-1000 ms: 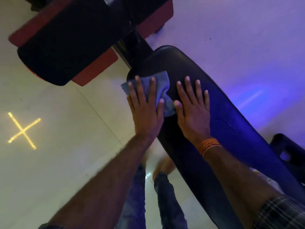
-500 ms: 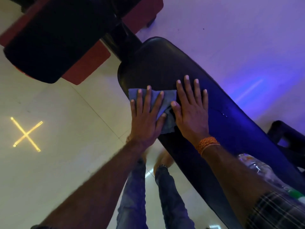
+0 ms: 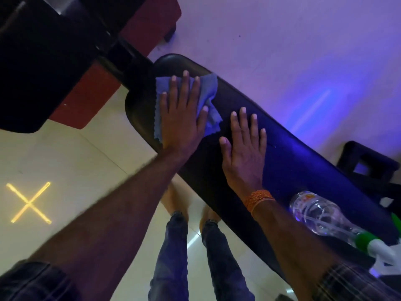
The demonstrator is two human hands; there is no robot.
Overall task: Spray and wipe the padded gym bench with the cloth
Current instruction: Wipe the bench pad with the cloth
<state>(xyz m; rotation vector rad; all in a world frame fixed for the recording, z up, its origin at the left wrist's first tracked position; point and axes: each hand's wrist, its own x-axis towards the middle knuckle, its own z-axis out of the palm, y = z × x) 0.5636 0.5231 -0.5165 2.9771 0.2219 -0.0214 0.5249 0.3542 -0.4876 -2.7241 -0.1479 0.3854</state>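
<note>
The black padded gym bench (image 3: 299, 161) runs diagonally from upper left to lower right. A blue cloth (image 3: 207, 90) lies near its far end. My left hand (image 3: 184, 118) presses flat on the cloth, fingers spread. My right hand (image 3: 245, 146) rests flat on the bare padding just beside it, holding nothing, with an orange band at the wrist. A clear spray bottle (image 3: 321, 216) with a green and white nozzle lies on its side on the bench at lower right.
A black and red padded machine part (image 3: 43, 68) hangs over the bench's far end at upper left. A dark frame piece (image 3: 368, 166) stands at right. My legs and feet (image 3: 180, 205) are on the pale tiled floor, which bears a yellow light cross (image 3: 28, 203).
My left hand has slid the cloth up toward the far end of the bench. My right hand stayed flat on the padding. The spray bottle has come fully into view.
</note>
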